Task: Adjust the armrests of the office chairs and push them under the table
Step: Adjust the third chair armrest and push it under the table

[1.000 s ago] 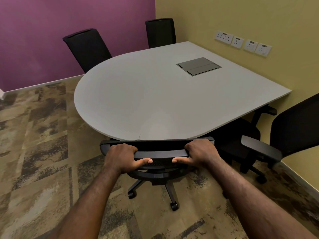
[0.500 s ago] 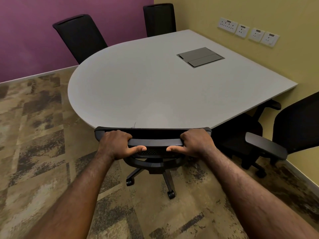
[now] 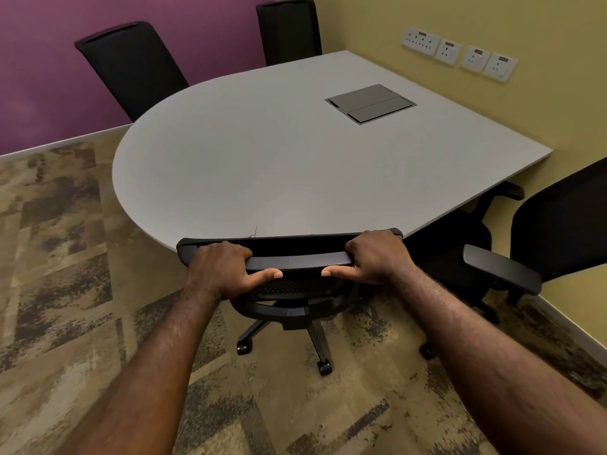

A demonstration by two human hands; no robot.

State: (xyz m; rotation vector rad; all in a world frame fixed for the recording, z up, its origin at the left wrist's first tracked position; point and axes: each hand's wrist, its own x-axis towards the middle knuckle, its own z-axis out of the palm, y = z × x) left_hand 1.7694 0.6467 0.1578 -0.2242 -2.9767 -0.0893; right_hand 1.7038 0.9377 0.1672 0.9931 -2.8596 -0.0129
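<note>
- I hold the top edge of the chair with both hands, because from there I can steer it straight to the table and push evenly.
- My left hand is closed around the left part of the top rail: the fingers go over the front, and the thumb lies flat along the back side, pointing to the middle.
- My right hand does the same on the right part, with its thumb pointing to the left one. The two thumbs are near but apart.
- Both arms are stretched forward and almost straight, and the wrists are a little bent down, so my weight goes into the chair.
- The top of the chair's back is just at the round edge of the table. The seat is hidden under the tabletop, and the wheels stand on the carpet on my side.
- I cannot see the armrests of this chair, so I cannot tell how they are set.
- I think this chair is almost fully in. Another chair on my right stands out from the table, its armrest in the open, so it probably is not yet done.
- Two more chairs stand close to the far side.
</note>
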